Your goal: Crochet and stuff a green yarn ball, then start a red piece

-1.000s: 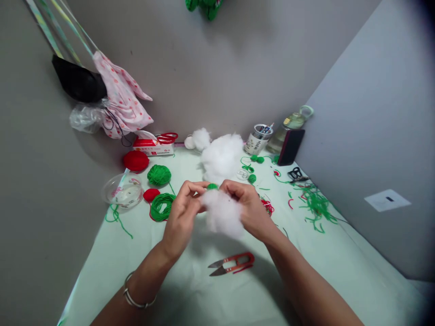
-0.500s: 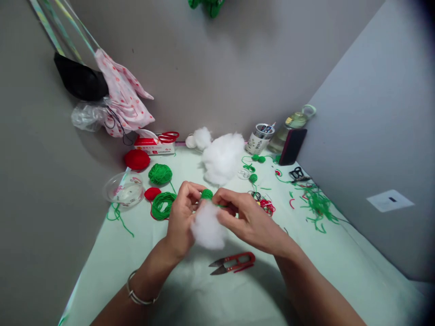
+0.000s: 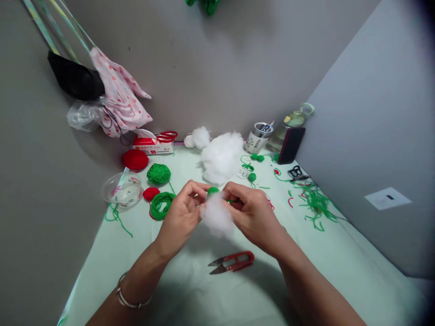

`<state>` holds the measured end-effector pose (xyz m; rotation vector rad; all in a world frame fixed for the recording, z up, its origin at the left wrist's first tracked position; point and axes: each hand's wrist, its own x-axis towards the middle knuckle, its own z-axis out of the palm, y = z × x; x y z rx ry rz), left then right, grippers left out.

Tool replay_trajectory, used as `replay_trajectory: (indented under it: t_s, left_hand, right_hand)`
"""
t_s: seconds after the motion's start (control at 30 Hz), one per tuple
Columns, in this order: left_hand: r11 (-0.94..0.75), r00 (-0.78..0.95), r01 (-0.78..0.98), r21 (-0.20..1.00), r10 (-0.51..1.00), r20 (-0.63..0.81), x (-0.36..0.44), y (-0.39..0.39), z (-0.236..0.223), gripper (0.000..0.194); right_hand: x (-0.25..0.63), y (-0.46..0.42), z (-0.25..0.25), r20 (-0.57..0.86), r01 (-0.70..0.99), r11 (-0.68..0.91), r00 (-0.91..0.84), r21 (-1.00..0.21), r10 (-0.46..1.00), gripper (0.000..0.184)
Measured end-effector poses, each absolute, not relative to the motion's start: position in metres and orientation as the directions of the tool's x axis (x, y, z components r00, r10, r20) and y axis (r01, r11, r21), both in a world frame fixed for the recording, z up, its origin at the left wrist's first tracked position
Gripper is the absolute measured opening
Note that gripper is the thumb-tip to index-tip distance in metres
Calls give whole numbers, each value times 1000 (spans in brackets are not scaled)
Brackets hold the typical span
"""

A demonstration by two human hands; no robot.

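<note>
My left hand (image 3: pixel 181 216) is closed with its fingertips round a small green crocheted piece (image 3: pixel 213 190) above the table. A tuft of white stuffing (image 3: pixel 216 216) hangs from the near side of that piece, blurred by motion. My right hand (image 3: pixel 253 209) pinches at the right edge of the piece and the stuffing, and a bit of green yarn shows by its fingers. Its fingertips are partly hidden. Below both hands, red thread snips (image 3: pixel 233 262) lie on the cloth with their blades pointing left.
A big heap of stuffing (image 3: pixel 221 158) sits behind my hands. Green yarn balls (image 3: pixel 158 174), a coiled green skein (image 3: pixel 162 206) and a clear bowl (image 3: pixel 123 190) are at left. At right lie yarn scraps (image 3: pixel 317 201), a leaning phone (image 3: pixel 291 145) and a pen can (image 3: pixel 258 138).
Both hands have shifted slightly right with the crocheted piece and the tuft. The tuft has risen, and my right hand has turned further over the piece.
</note>
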<state>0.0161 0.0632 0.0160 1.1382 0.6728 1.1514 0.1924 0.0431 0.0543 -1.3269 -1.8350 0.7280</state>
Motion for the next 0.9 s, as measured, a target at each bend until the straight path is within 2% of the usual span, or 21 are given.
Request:
replay_trajectory:
  t_s: [0.17,0.27,0.33,0.47,0.67,0.77,0.9]
  left_hand:
    - [-122,170,-285,951,970,175,24,61,10,34]
    - [-224,43,-229,947,970,239,28,59,5,36]
    - [-223,15,-226,948,973,232,29,58,5,34]
    - [-75,136,-310,948,983,123,26,57,13,29]
    - [-42,336,-288,957,931,142,15,54,26,22]
    - [0,354,-314,949,928,117,13,58,27,26]
    - [-18,327,-317,948,937,127,16,63,20,26]
  right_hand:
    - [195,38,64,122,488,288,-345,-824,931,16]
    - [189,37,62,120,434,264,-331,-861,936,18]
    - [185,38,58,132,417,254,-299,-872,945,16]
    - [182,41,50,142,433,218,-201,-874,969,10]
    - [184,43,50,137,410,166,-100,-897,986,22]
    - [189,45,54,124,391,169,-138,-905,983,25]
    - [195,43,60,80,415,204,-296,-887,952,15]
